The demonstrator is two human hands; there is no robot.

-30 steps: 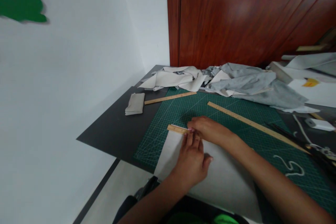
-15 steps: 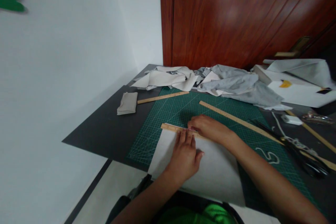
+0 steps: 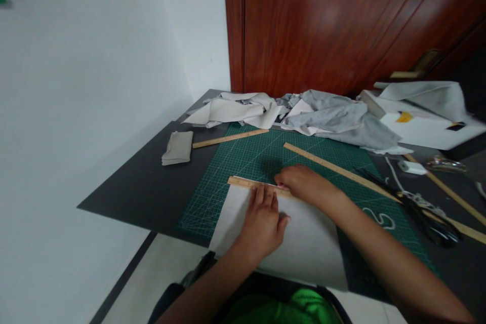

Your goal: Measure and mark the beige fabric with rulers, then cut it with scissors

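Note:
A pale grey cloth sheet lies over the front of the green cutting mat, its near edge hanging by the table's front. Along its far edge rests a short wooden ruler. My left hand presses the ruler down with its fingertips, fingers stretched and thumb out to the side. At the ruler's far edge my right hand is closed, fingers pinched together. Whatever it grips is mostly hidden; only a small pinkish bit shows under the fingers.
Folded cloth lies left beside a second ruler. A long ruler crosses the mat, near black scissors and a white cord. Fabric scraps and a white box line the back.
My right hand has slid a little to the right along the ruler's far edge. My left hand stays pressed on the ruler. The whole view has shifted slightly.

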